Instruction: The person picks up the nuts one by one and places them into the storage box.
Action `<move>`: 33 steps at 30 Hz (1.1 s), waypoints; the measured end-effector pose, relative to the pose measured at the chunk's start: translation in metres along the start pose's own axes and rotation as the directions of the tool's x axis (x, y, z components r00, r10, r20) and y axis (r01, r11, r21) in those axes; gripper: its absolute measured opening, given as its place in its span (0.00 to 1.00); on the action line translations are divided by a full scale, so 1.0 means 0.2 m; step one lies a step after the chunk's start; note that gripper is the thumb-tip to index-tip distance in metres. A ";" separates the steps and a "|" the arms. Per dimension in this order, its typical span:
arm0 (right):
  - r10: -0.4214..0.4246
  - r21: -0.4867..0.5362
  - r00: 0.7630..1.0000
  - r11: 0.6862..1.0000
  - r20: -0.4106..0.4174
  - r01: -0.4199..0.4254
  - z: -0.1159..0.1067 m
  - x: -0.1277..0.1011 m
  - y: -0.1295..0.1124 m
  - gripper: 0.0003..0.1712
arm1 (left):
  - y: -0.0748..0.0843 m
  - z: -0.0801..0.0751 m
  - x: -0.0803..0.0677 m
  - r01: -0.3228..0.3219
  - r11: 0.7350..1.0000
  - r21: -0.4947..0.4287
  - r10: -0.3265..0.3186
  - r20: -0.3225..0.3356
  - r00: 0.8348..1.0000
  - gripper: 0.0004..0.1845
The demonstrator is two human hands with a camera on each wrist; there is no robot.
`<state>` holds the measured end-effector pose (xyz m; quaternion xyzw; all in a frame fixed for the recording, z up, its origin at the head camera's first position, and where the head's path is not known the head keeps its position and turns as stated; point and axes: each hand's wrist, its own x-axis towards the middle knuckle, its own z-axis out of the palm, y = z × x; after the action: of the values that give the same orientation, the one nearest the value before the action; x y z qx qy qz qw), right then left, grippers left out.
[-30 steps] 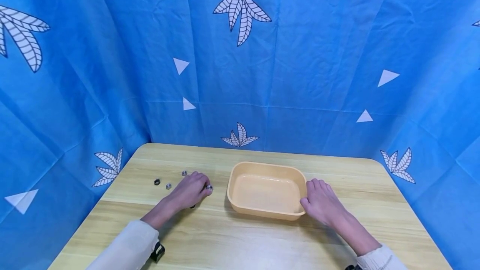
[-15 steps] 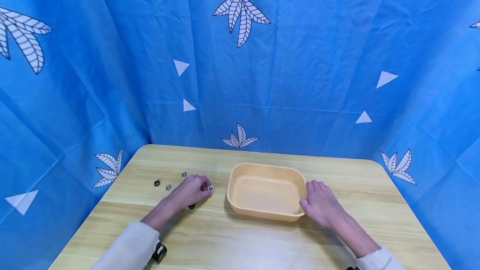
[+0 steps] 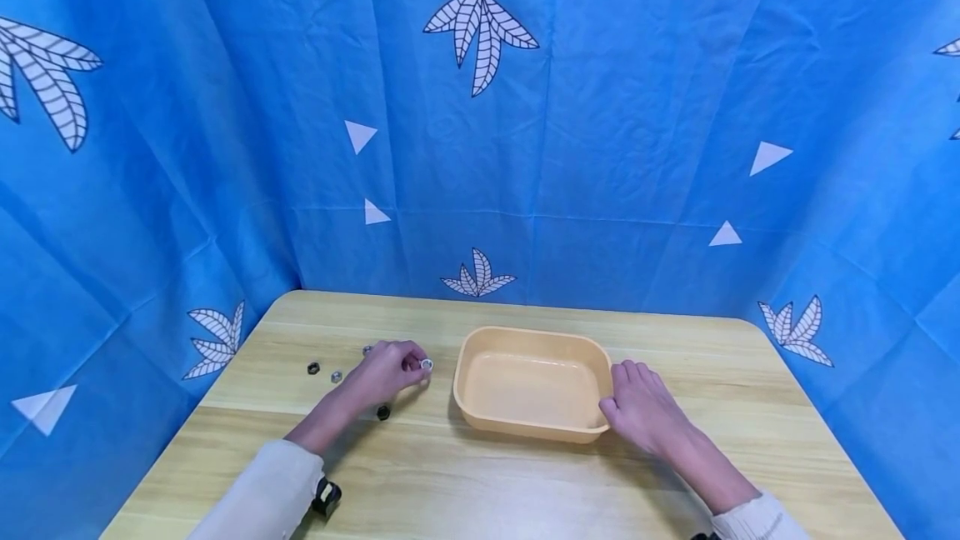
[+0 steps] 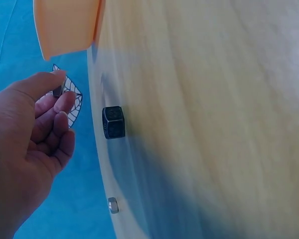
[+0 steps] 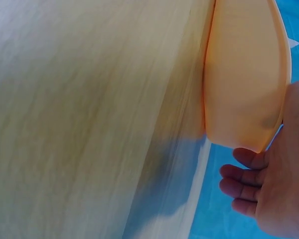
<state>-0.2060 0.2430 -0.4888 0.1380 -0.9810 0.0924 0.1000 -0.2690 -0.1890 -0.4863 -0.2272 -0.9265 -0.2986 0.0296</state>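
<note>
My left hand (image 3: 381, 375) pinches a silver hex nut (image 3: 427, 364) between thumb and fingertips, just left of the tan plastic basin (image 3: 532, 426). In the left wrist view the nut (image 4: 59, 90) is mostly covered by the fingers and held above the table. My right hand (image 3: 647, 408) holds the basin's right end by the rim, thumb over the edge; the right wrist view has the fingers (image 5: 241, 175) curled at the outer wall. A black nut (image 3: 383, 412) lies on the table below my left hand.
Left of my left hand lie another black nut (image 3: 313, 367) and a silver nut (image 3: 337, 377). A further silver nut (image 3: 367, 350) is partly hidden behind the hand. A blue patterned curtain (image 3: 622, 148) surrounds the wooden table (image 3: 510, 490) at the back and sides.
My left hand has lifted the silver nut and moved it slightly right and away from me, uncovering the black nut below. My right hand and the basin have stayed put.
</note>
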 end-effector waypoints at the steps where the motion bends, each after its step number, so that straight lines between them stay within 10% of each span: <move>1: -0.001 0.002 1.000 1.000 -0.001 0.001 0.00 0.00 0.00 0.12 | 0.00 0.00 0.00 0.005 1.000 0.005 -0.005 -0.002 1.000 0.11; 17: -0.004 0.006 1.000 1.000 0.004 0.004 -0.03 0.02 0.00 0.12 | 0.10 -0.03 0.07 0.077 0.996 0.042 -0.076 -0.030 0.997 0.12; 33: 0.003 0.000 0.999 1.000 0.050 -0.003 -0.03 0.01 -0.01 0.11 | 0.23 -0.01 0.15 -0.025 0.996 0.082 0.029 -0.041 0.999 0.11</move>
<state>-0.2063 0.2418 -0.4826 0.1388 -0.9834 0.0893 0.0753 -0.2752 -0.1445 -0.4542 -0.2320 -0.9338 -0.2650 0.0623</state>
